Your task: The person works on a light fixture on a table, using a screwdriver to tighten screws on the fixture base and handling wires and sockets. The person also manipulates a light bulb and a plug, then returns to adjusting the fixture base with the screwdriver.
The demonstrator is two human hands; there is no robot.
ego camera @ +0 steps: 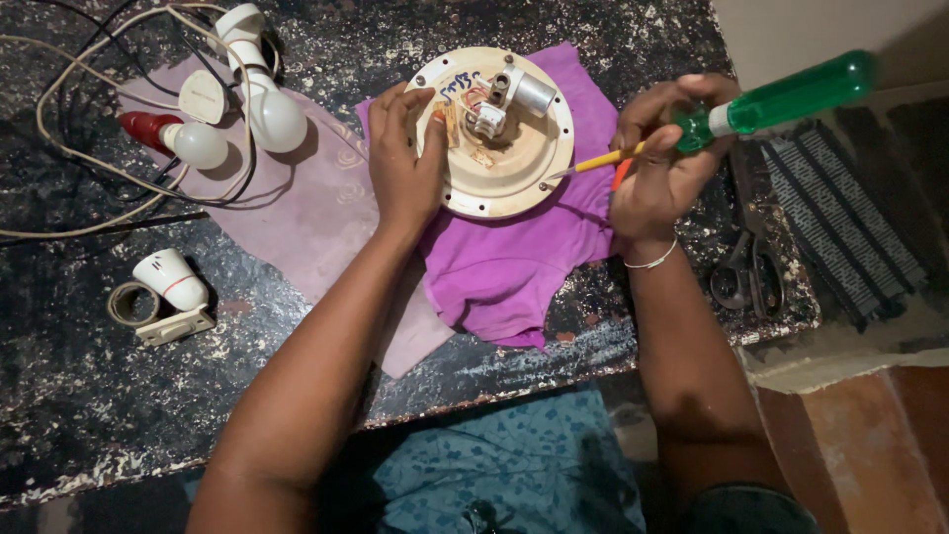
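**Left hand pins the round base, right hand works a screwdriver at its rim**

I see my left hand (403,158) lying flat across the near-left edge of a round cream base (492,133), fingers spread and curled over its rim, pressing it down rather than closing around it. Just beyond those fingertips, at the middle of the base, sit a small metal cylinder (532,91) and some coloured wires (465,91).

My right hand (664,148) is closed tight on a screwdriver (781,99). The green see-through handle sticks out past the thumb, away to the right, and the yellow shaft (603,160) runs out from the fingers toward the base, its tip reaching the rim on the side opposite my left hand. A thin bangle (652,261) sits on that wrist.

The base rests on a purple cloth (504,272), which spreads under both hands and hangs toward me, over a paler patterned cloth (316,198) on a dark speckled table (89,396).

Beyond my left hand, well apart from it, lie white bulbs (277,117) in holders, one with a red base (146,129), among loops of cable (59,89). Nearer me on that side are a white bulb holder (170,279) and a roll of tape (129,303). Past my right wrist, near but not touching, lie scissors (748,267) beside a ribbed dark mat (840,218).
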